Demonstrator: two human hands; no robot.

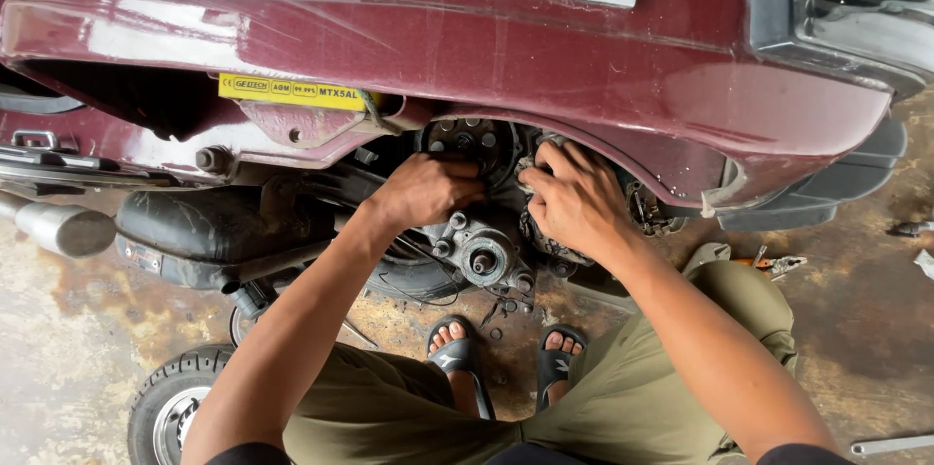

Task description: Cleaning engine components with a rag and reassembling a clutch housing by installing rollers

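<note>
A: Under the maroon scooter body (467,47), in the opened engine bay, the left hand (425,189) is curled shut over the round metal clutch assembly (474,141). The right hand (574,200) has its fingers bent, pressing a grey rag (530,180) against the housing beside it.

B: Handling?

A: Judged heavy, rigid, probably oily and slick. Best gripped round the outer rim, not the bolt heads.

B: Appearance?

A: Dark steel disc with a ring of bolts, partly hidden by the knuckles, so I cannot tell if it is loose. Below sits a grey cast hub (484,258). Exhaust pipe (60,228) left, pliers (775,263) on the stained floor (866,329).
</note>
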